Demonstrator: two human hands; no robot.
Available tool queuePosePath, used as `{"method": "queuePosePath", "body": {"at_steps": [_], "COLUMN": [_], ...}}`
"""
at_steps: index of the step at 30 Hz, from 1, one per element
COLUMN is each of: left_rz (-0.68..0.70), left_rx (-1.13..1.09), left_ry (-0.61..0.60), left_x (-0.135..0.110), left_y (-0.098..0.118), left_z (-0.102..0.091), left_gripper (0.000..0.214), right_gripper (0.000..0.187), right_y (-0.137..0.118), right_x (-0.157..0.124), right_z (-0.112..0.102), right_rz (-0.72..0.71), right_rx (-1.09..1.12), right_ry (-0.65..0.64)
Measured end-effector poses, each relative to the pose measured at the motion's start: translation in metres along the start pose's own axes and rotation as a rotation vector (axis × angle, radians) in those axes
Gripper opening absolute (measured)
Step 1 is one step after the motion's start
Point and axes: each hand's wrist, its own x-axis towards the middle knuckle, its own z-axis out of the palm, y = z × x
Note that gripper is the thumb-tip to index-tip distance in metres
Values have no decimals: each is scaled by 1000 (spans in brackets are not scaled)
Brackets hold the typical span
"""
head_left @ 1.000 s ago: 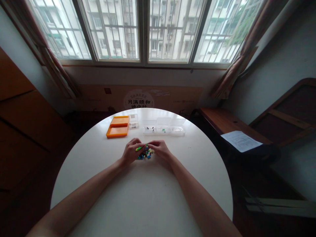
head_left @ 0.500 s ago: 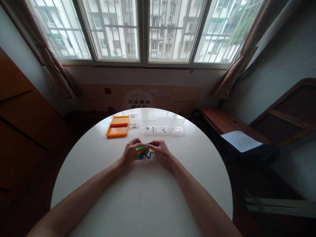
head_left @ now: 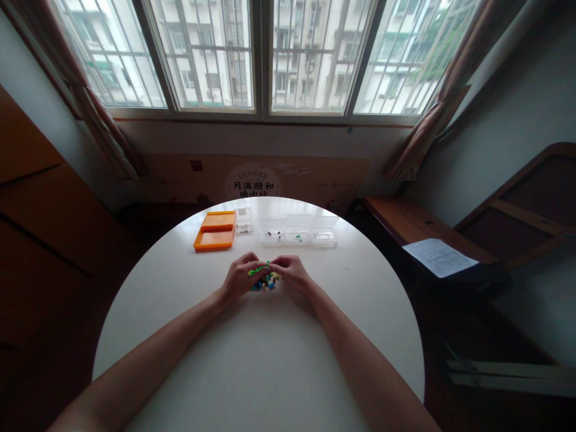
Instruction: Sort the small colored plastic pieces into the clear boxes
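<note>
In the middle of the white round table [head_left: 270, 360], my two hands meet over a small model of toy building bricks [head_left: 269, 282] in green, blue, yellow and dark colours. My left hand [head_left: 240, 275] is closed around its left side, thumb toward the centre. From the other side my right hand [head_left: 291, 271] pinches at the model's upper right, by a bright green bit at the top. My fingers hide part of the model, and I cannot make out single pieces between the fingertips.
Beyond my hands lie an open orange case [head_left: 213, 240], a small clear box [head_left: 243, 222] and a clear compartment box [head_left: 299, 238] holding a few tiny dark and green pieces. A printed sheet [head_left: 440, 258] rests on a wooden bench [head_left: 396, 216] at right.
Hardly anything differs. My hands stay around the brick model, and the green bit at its top shows slightly more between my fingertips.
</note>
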Motion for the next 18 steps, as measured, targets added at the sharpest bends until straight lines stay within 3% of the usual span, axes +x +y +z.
{"method": "queuePosePath", "body": {"at_steps": [18], "left_rz": [-39], "left_rx": [10], "left_ry": [11], "left_x": [2], "left_y": [4], "left_z": [-1], "left_gripper": [16], "right_gripper": [34], "right_y": [3], "right_x": [0], "right_z": [0], "right_rz": [-4], "right_rx": [19], "right_ry": [11]}}
